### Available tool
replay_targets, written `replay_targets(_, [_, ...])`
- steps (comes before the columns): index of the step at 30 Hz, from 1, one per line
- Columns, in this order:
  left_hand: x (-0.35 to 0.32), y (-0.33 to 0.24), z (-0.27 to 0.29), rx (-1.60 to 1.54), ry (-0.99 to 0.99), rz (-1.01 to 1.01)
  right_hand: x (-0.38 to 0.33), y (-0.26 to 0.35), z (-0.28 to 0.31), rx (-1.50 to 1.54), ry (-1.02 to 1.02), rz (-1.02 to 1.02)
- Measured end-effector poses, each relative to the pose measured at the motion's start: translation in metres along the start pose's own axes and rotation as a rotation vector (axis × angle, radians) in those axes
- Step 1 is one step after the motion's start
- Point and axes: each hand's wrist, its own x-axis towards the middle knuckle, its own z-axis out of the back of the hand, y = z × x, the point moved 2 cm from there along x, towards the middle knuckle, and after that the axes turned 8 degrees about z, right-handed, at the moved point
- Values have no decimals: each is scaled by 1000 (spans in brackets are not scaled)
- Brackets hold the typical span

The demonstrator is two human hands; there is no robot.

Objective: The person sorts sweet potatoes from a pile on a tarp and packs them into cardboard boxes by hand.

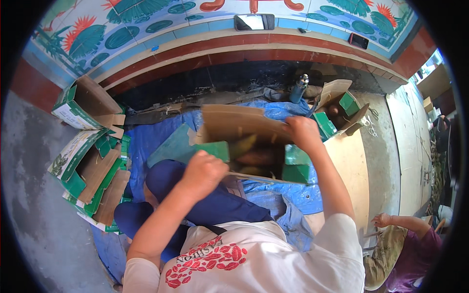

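Nearest, the person's white printed shirt (254, 263) fills the lower edge, with dark blue trousers (195, 195) just beyond it over a crumpled blue plastic tarpaulin (288, 195) spread on the floor. Both forearms reach forward to an open green-and-brown cardboard box (244, 132) that sits on the tarpaulin near its middle. The left hand (202, 171) is closed around the box's near green flap, fingers curled over its edge. The right hand (303, 133) grips the box's right rim beside another green flap, fingers bent over the cardboard. Inside the box lie yellowish and reddish fruits (251, 154), partly in shadow. Left of the tarpaulin, a heap of flattened and opened green cardboard boxes (90, 166) rests on the grey concrete floor (34, 195). Toward the tarpaulin's far right corner stands a second open box (342, 107), with a metal bottle (299, 88) just beside it. At the lower right another person's hand (381, 219) rests on a pale board (351, 166). Farthest off runs a red-edged tiled ledge (244, 44) carrying two phones (254, 22).
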Motion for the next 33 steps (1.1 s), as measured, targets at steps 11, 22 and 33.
replay_targets(11, [24, -56, -39, -394, -28, -132, -144, -126, -20, -429, 439, -353])
replay_targets(22, [-115, 118, 75, 91, -386, 683, 54, 30, -84, 12, 203, -81])
replay_targets(33, [-201, 174, 53, -251, -699, 1102, -64, 50, -307, -8, 747, -547])
